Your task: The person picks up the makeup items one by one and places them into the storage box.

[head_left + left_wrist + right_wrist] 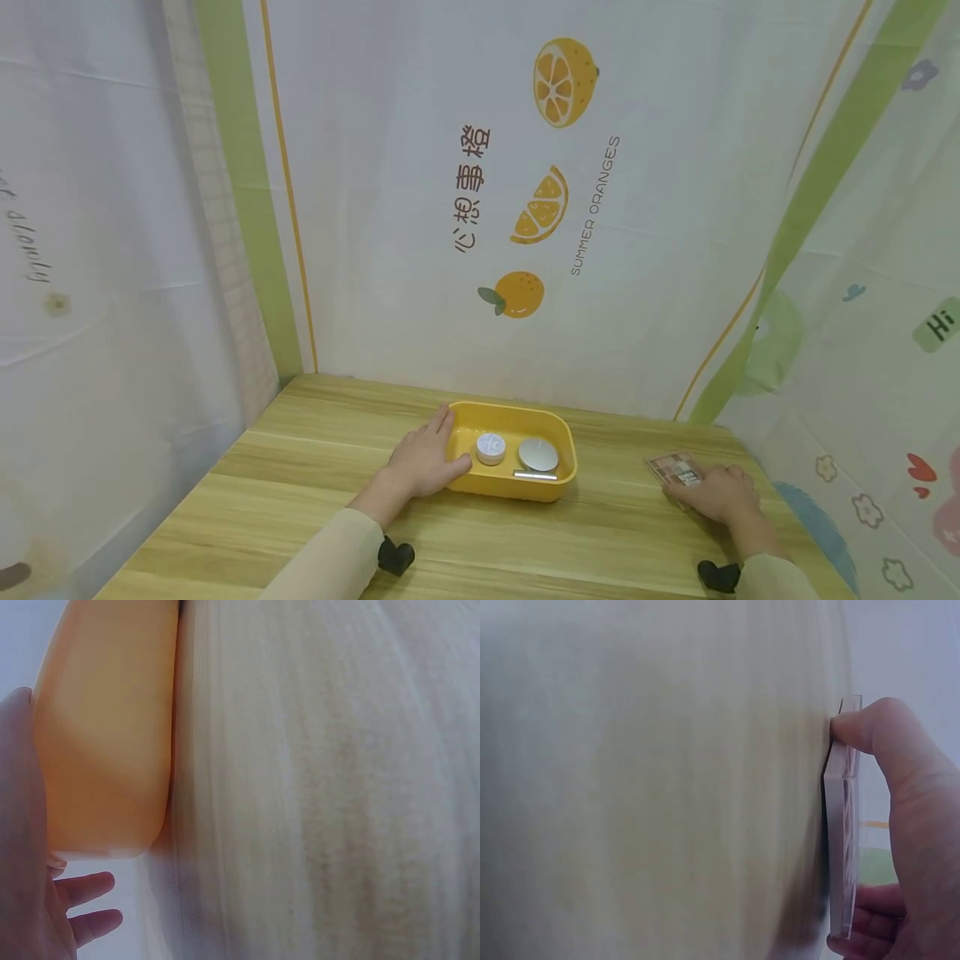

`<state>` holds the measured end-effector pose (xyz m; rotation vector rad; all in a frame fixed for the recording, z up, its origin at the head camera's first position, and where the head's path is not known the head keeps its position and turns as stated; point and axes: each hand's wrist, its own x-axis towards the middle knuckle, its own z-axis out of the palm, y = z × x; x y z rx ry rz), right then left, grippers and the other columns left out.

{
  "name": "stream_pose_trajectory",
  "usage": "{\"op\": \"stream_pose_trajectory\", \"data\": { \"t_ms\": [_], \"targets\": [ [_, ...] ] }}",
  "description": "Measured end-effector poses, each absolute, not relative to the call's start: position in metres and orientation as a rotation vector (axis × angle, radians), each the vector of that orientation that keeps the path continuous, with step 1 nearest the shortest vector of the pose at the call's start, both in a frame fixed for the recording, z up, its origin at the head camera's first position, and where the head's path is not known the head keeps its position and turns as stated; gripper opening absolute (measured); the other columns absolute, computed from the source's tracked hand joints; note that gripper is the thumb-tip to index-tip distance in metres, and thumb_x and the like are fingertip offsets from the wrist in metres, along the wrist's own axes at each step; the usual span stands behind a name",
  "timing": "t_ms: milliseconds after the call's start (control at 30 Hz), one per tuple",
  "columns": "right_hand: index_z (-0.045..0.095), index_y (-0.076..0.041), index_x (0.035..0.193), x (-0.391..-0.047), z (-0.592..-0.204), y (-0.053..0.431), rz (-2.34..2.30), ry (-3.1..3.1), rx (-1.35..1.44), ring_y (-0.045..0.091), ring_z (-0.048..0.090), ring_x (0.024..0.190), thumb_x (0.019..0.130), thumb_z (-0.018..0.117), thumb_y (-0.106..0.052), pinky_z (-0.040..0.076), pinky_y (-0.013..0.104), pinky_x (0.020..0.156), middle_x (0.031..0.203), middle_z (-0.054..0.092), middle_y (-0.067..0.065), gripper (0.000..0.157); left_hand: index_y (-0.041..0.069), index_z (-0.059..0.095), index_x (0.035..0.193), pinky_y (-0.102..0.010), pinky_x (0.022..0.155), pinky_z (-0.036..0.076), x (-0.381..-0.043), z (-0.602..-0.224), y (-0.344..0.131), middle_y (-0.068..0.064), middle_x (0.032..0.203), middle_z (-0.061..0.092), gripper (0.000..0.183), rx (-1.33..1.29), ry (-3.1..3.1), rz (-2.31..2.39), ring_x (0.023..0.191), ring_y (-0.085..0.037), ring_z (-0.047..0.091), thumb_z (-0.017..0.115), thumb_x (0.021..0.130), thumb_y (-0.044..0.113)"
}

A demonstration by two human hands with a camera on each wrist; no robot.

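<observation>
My left hand [426,457] holds the left end of a yellow plastic bin [517,487], thumb over the near rim and fingers around the far left corner. In the left wrist view, the bin's orange-looking wall [112,735] lies beside the hand, with two fingers extended past it. Inside the bin are a small round white case [491,447] with a star pattern, a round silvery compact [538,454] and a slim silvery stick [535,475]. At the right, my right hand [718,493] grips an eyeshadow palette [673,468] by its edges; the palette [840,840] appears edge-on in the right wrist view.
Everything stands on a wood-grain table [300,475]. A white curtain [405,208] with orange prints hangs behind its far edge, and further printed curtains [862,350] close in the sides. Black wrist mounts [395,556] sit below the hands.
</observation>
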<state>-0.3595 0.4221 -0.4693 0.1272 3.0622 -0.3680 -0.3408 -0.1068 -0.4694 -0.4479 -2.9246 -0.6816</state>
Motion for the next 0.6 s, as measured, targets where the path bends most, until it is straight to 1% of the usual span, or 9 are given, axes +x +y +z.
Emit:
{"op": "stream_pose_trajectory", "data": {
  "t_ms": [100, 267, 367, 500, 600],
  "targets": [
    [0.051, 0.022, 0.148, -0.36, -0.47, 0.421, -0.368, 3.086, 0.103, 0.06, 0.049, 0.117, 0.086, 0.069, -0.08, 0.048, 0.071, 0.093, 0.127, 0.056, 0.044, 0.121, -0.002, 0.029, 0.172, -0.061, 0.127, 0.04, -0.341, -0.468, -0.107, -0.018, 0.183, 0.023, 0.097, -0.449, -2.928, -0.68, 0.156, -0.047, 0.047, 0.048, 0.096, 0.055],
    [0.049, 0.017, 0.154, -0.361, -0.469, 0.416, -0.307, 3.144, 0.043, 0.058, 0.05, 0.12, 0.086, 0.07, -0.08, 0.045, 0.072, 0.101, 0.129, 0.06, 0.043, 0.12, -0.003, 0.03, 0.171, -0.062, 0.126, 0.04, -0.34, -0.467, -0.107, -0.018, 0.183, 0.024, 0.097, -0.449, -2.923, -0.681, 0.156, -0.047, 0.048, 0.049, 0.096, 0.055],
    [0.054, 0.022, 0.146, -0.362, -0.467, 0.411, -0.251, 3.192, -0.003, 0.059, 0.053, 0.12, 0.086, 0.071, -0.079, 0.044, 0.073, 0.105, 0.126, 0.062, 0.044, 0.119, -0.003, 0.03, 0.171, -0.061, 0.126, 0.041, -0.338, -0.466, -0.107, -0.018, 0.183, 0.024, 0.097, -0.449, -2.92, -0.68, 0.155, -0.046, 0.048, 0.05, 0.096, 0.055],
    [0.055, 0.031, 0.13, -0.365, -0.466, 0.405, -0.221, 3.242, -0.038, 0.06, 0.057, 0.117, 0.086, 0.072, -0.077, 0.045, 0.073, 0.105, 0.122, 0.063, 0.046, 0.118, -0.004, 0.031, 0.171, -0.061, 0.125, 0.041, -0.338, -0.467, -0.107, -0.018, 0.182, 0.025, 0.098, -0.45, -2.919, -0.673, 0.155, -0.046, 0.049, 0.05, 0.095, 0.055],
    [0.055, 0.03, 0.13, -0.368, -0.464, 0.4, -0.221, 3.26, -0.033, 0.057, 0.058, 0.116, 0.086, 0.071, -0.077, 0.046, 0.071, 0.103, 0.121, 0.063, 0.044, 0.117, -0.004, 0.031, 0.171, -0.062, 0.125, 0.041, -0.338, -0.467, -0.107, -0.018, 0.182, 0.025, 0.098, -0.449, -2.92, -0.668, 0.155, -0.046, 0.049, 0.05, 0.095, 0.055]
  ]
}}
